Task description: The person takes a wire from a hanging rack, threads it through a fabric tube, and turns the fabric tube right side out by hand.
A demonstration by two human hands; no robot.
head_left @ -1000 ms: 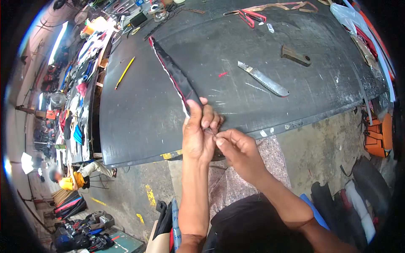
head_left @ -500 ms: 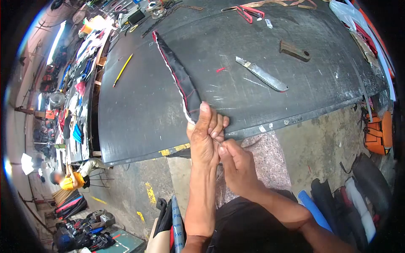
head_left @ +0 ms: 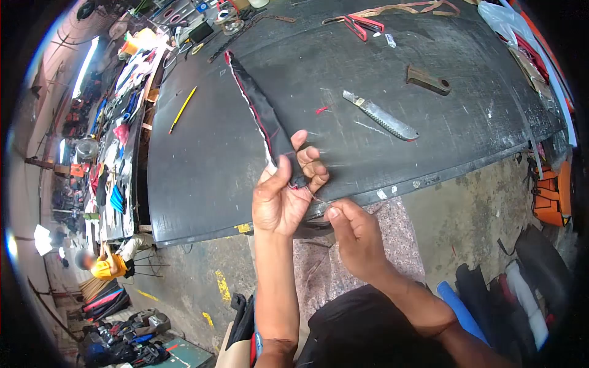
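A long, narrow black fabric piece (head_left: pixel 261 107) with red and white edging stretches over the dark tabletop, its near end in my left hand (head_left: pixel 283 193). The thumb of that hand presses on the fabric, and the other fingers curl loosely on its right side. To the right, my right hand (head_left: pixel 356 236) pinches a thin strand (head_left: pixel 319 199) between thumb and forefinger. The strand runs to the fabric's near end at my left palm. Whether a needle is on it is too small to tell.
On the dark table (head_left: pixel 202 184) lie a yellow pencil (head_left: pixel 183 110), a cutter knife (head_left: pixel 380 115), a metal-and-wood tool (head_left: pixel 427 80) and red-handled scissors (head_left: pixel 362 26). A person in yellow (head_left: pixel 108 267) sits far left. Rolls of material (head_left: pixel 469 300) stand at lower right.
My hands have moved apart, and the strand between them now shows. The fingers of my left hand have opened somewhat, uncovering the near end of the fabric.
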